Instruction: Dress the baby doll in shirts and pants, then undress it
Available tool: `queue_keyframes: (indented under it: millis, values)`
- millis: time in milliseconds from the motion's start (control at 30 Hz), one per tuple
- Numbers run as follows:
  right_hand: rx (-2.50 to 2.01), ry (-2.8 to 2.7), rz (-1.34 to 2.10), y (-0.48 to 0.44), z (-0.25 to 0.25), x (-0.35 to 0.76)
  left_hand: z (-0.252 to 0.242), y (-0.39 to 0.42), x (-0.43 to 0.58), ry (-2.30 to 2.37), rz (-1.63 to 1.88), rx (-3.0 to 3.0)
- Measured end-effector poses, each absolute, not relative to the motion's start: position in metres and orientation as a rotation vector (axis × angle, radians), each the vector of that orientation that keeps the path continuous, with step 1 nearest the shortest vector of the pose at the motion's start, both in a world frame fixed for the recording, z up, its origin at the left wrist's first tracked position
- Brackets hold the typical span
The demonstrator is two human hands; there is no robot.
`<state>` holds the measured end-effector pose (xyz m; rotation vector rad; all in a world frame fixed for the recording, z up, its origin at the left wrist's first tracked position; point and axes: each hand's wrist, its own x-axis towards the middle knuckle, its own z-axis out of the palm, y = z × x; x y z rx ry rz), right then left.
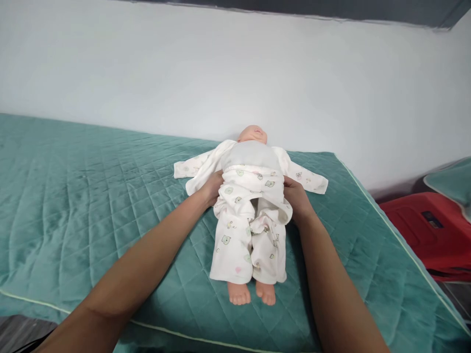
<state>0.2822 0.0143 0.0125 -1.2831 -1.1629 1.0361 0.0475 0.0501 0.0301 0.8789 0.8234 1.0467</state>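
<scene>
A baby doll (252, 132) lies on its back with its head by the wall and its bare feet (239, 293) towards me. It wears white trousers (232, 245) with a small animal print, pulled up around its belly and bunched at the thighs. A matching white jacket (200, 165) is spread open under it, with both sleeves out sideways. At the waist's left side, my left hand (213, 188) is closed at the trousers' edge, its fingertips hidden behind the doll. My right hand (296, 197) grips the opposite side of the waist, fingers partly covered by the cloth.
The doll rests on a green quilted bedcover (110, 196) with pale piping along its edge. A white wall (221, 68) stands directly behind. Beyond the bed's right edge is a red plastic object (423, 230), with green fabric (451, 179) above it.
</scene>
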Motion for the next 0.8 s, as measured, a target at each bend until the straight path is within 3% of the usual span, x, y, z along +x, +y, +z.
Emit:
queue_keyframes:
  millis: [800]
  values:
    - [-1.326, -1.146, 1.067, 0.0088, 0.0187, 0.2801, 0.0357, 0.0456, 0.0466, 0.865, 1.079, 0.863]
